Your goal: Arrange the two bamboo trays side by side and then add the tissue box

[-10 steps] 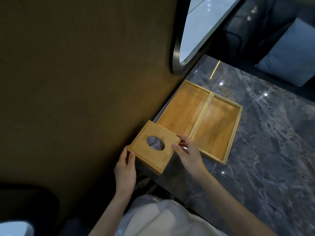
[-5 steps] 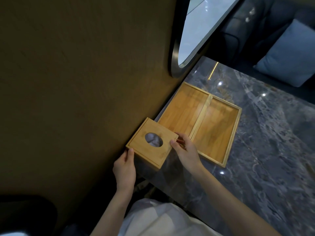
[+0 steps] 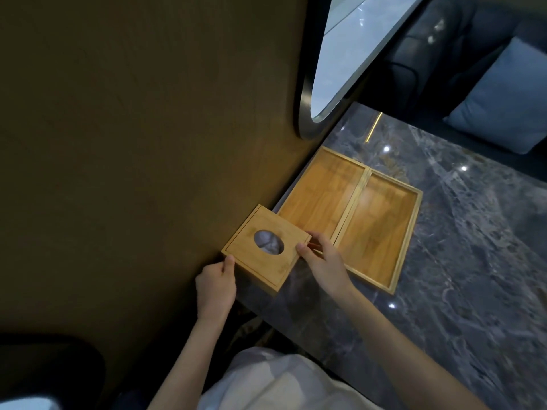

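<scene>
At the near left corner of the marble counter (image 3: 444, 276), we hold the tissue box (image 3: 265, 250) between both hands. Our left hand (image 3: 215, 284) is closed against the box's near left corner, thumb up on the top edge. Our right hand (image 3: 324, 261) grips the box's right side, thumb on the top edge and fingers curled down the side toward the trays. The box sits level, its square bamboo top facing up, with an oval opening (image 3: 268, 246) in the middle through which pale tissue shows. Its left edge lies close along the brown wall (image 3: 133, 143); we cannot tell whether its base rests on the counter or is held just above it.

Just beyond the box, to the far right, the left bamboo tray (image 3: 322, 192) lies flat against the wall, and the box's far corner overlaps its near end in our view. The right bamboo tray (image 3: 380, 229) lies beside it, long sides touching, both trays bare inside. Farther off, a dark-framed oval mirror (image 3: 334, 54) hangs on the wall above the counter's far end. At the far right a blue cushion (image 3: 503, 99) rests on a dark sofa (image 3: 444, 39).
</scene>
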Demonstrator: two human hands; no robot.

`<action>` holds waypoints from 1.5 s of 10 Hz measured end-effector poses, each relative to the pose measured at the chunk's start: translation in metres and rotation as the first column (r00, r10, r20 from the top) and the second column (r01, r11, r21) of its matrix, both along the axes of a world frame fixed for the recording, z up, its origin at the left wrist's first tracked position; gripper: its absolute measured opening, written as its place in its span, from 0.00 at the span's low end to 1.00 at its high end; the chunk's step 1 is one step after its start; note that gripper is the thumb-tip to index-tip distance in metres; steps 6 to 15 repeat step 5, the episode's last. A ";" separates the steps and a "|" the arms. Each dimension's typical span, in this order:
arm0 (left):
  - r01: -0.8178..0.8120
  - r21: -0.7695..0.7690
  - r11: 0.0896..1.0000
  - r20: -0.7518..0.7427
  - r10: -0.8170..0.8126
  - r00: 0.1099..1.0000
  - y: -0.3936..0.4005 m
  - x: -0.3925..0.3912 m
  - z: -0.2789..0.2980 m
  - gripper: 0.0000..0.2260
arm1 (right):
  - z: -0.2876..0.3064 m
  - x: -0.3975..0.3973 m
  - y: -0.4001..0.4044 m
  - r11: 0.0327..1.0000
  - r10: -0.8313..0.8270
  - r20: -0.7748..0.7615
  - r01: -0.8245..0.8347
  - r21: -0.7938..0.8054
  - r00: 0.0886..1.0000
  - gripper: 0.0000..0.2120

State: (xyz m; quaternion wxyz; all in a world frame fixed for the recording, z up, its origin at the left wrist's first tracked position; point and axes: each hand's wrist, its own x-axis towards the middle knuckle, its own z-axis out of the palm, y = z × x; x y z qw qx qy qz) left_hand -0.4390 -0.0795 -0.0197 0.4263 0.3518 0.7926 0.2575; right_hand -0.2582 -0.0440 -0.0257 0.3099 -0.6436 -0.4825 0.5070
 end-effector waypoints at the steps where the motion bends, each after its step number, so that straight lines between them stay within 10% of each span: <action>1: 0.225 -0.062 0.972 -0.282 -0.234 0.931 0.004 0.000 0.009 0.19 | 0.000 0.003 0.003 0.998 0.014 0.009 -0.013 -0.062 1.000 0.17; 5: 0.727 0.089 0.681 -0.303 -0.676 0.671 0.098 0.076 0.126 0.16 | 0.104 0.079 0.030 0.900 -0.306 -0.241 0.362 0.243 0.921 0.09; 15: 0.727 0.089 0.681 -0.303 -0.676 0.671 0.098 0.076 0.126 0.16 | 0.104 0.079 0.030 0.900 -0.306 -0.241 0.362 0.243 0.921 0.09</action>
